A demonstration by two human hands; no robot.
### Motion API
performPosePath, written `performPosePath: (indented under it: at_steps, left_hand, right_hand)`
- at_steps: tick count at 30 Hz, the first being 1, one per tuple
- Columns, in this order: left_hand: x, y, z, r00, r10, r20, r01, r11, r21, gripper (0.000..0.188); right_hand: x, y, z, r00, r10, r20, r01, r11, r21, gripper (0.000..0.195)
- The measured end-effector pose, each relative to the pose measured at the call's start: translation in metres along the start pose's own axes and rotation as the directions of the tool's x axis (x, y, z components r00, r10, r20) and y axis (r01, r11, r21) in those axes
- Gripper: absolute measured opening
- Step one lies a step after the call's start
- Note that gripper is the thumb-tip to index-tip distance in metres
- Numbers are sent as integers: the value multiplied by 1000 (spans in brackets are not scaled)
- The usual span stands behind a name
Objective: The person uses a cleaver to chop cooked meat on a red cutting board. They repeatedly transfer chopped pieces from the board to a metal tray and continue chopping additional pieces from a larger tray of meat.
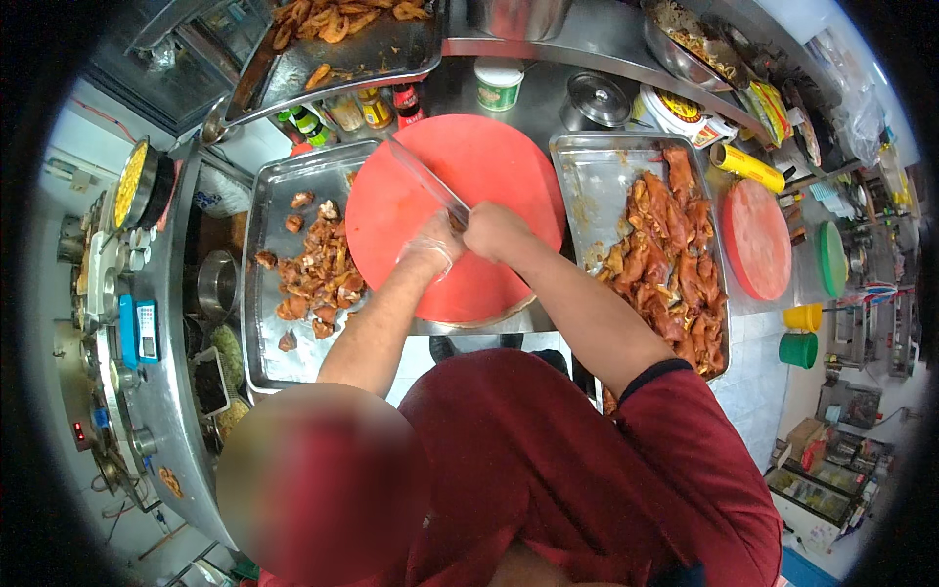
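A large round red cutting board (458,169) lies on the steel counter before me. Over it my right hand (493,231) grips the handle of a knife or cleaver (425,178), whose blade points up and to the left. My left hand (434,246), in a clear plastic glove, is close against the right hand near the handle; whether it holds anything is hidden. Left of the board, a steel tray (265,220) carries chopped pieces of browned meat (317,257). On the right, another steel tray (587,176) carries larger glossy brown meat pieces (660,257), possibly pig's trotters.
Behind the board stand a white-and-green tub (498,84), a lidded steel pot (598,101) and sauce bottles (375,108). A shelf above bears a dark tray of fried food (330,62). Another red board (757,240) stands at the right, and a blue scale (138,330) at the left.
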State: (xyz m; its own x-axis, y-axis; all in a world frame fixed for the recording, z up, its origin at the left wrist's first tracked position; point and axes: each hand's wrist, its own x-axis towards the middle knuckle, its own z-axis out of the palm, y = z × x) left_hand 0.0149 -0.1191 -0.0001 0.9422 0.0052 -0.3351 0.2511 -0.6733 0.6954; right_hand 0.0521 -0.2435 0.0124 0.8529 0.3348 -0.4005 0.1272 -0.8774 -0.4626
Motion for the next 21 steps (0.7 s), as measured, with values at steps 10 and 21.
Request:
performPosePath:
  at_steps: [10,21]
  left_hand:
    - [-19,-11,22,971,118,-207,-64,965,254,24]
    - [12,-4,4,999,-6,-45,11,992,129,33]
  right_hand:
    - [-3,39,53,965,-223,-141,213,974,-79,23]
    - [-28,-6,17,991,101,-82,-97,994,49,23]
